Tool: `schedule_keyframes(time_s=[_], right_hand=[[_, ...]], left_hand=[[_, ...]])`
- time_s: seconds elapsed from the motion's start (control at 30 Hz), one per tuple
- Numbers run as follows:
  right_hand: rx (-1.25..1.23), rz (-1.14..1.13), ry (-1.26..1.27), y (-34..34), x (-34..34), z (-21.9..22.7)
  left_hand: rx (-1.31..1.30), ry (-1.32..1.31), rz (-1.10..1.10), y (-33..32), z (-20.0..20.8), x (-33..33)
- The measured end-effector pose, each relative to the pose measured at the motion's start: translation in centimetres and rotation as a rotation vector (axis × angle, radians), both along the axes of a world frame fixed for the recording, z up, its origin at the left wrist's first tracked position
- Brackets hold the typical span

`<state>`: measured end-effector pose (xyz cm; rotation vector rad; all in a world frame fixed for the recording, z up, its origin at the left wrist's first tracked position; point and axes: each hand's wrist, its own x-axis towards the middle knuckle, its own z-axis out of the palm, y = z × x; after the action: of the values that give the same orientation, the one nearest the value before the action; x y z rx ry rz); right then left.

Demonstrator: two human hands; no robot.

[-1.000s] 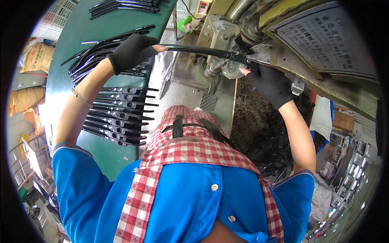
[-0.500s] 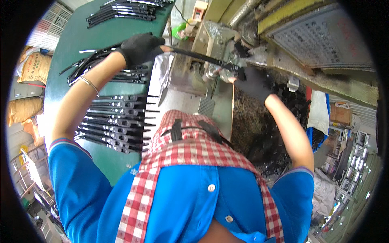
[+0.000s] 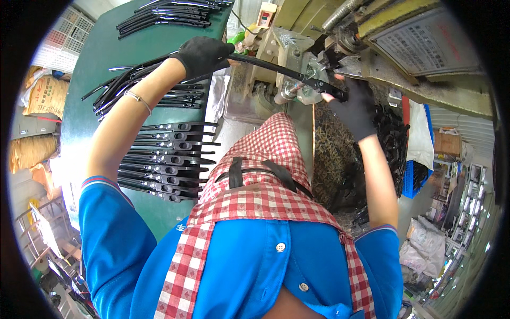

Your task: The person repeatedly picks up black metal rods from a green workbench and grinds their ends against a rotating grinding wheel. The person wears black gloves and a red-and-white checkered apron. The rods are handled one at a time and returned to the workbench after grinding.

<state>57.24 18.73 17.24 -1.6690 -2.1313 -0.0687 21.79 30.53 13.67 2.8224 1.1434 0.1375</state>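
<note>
A long black wiper arm (image 3: pixel 276 68) spans the gap between my hands in front of the machine. My left hand (image 3: pixel 204 56), in a black glove with bare fingertips, is closed round its thin left end. The wider, jointed right end sits in the closed fingers of my right hand (image 3: pixel 355 109), gloved the same way. Left of me, on the green table (image 3: pixel 159 215), a row of black wiper arms (image 3: pixel 175 159) lies side by side. Another pile of wiper arms (image 3: pixel 127 80) is partly hidden behind my left forearm.
The machine (image 3: pixel 289 53) stands ahead, its metal body (image 3: pixel 451 95) overhanging at the right. Black parts (image 3: pixel 390 138) are heaped below my right hand, beside a blue crate (image 3: pixel 411 183). More wiper arms (image 3: pixel 170 16) lie at the table's far end. Brown sacks (image 3: pixel 45 95) stand at the far left.
Both hands have shifted right with the wiper arm, the right hand going further from the machine's clear guard pieces. The apron over my lap has risen and moved right.
</note>
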Motion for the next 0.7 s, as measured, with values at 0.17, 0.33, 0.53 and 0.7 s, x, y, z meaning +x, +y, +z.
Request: schedule_keyframes(time_s=[0.17,0.33,0.53,0.7], right_hand=[[-0.179,0.307,0.388,-5.3,-1.9,-1.4],[-0.542,0.217,0.578,-3.8,-1.3,-7.2],[-0.518,0.108,0.639,1.3,1.9,-16.3],[-0.311,-0.027,0.115,6.2,2.5,-18.3]], left_hand=[[0.088,-0.137,-0.049,-0.9,-0.3,0.2],[0.044,-0.117,-0.051,-1.2,0.7,1.9],[0.035,-0.063,-0.027,-1.5,1.1,3.6],[0.033,-0.202,-0.103,-2.2,1.2,6.2]])
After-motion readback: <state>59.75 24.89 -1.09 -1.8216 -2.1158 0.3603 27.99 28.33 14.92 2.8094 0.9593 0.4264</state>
